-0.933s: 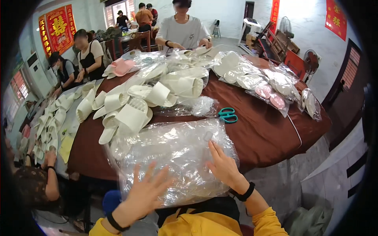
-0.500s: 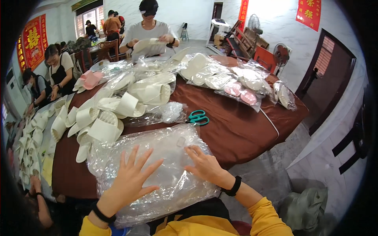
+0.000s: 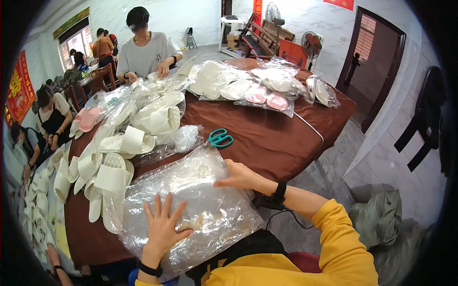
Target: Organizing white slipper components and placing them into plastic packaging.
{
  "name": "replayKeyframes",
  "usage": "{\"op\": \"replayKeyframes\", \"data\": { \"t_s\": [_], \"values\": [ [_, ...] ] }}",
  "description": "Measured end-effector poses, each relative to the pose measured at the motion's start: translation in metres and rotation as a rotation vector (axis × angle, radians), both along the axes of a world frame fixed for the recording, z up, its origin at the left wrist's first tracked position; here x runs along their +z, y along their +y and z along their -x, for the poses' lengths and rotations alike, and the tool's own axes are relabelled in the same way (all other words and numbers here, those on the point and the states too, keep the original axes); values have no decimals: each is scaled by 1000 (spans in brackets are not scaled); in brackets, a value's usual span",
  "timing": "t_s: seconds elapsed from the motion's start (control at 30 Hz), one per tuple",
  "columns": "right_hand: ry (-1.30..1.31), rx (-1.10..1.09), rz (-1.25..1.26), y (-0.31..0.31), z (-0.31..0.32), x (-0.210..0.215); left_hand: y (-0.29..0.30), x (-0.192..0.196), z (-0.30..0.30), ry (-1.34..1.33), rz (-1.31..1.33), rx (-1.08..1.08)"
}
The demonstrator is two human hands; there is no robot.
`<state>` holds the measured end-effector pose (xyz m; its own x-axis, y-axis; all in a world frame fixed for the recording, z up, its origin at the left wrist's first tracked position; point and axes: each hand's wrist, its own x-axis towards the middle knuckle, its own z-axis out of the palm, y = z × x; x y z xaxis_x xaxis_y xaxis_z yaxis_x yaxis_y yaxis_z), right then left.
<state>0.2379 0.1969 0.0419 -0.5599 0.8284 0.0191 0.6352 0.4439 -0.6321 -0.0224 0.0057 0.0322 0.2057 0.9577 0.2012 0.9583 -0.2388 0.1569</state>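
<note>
On the brown-clothed table (image 3: 281, 143), your left hand (image 3: 164, 226) and right hand (image 3: 238, 175) press flat, fingers spread, on the crinkled clear plastic bags (image 3: 200, 200); loose cream foam slippers (image 3: 112, 174) remain unbagged beside them.

Brown-clothed table (image 3: 281, 138) carrying clear plastic bags (image 3: 191, 209), cream slippers (image 3: 124, 143) lying left of teal scissors (image 3: 219, 138), bagged slippers (image 3: 257, 88) sitting beyond scissors.
</note>
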Motion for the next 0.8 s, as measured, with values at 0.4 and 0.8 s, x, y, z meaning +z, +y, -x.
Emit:
{"op": "replayKeyframes", "data": {
  "t_s": [0.4,0.8],
  "values": [
    [498,192,-22,-30,1,4,-2,13,30,-547,41,44],
    [92,473,-571,-100,-75,127,-24,137,38,-366,139,-144]
  ]
}}
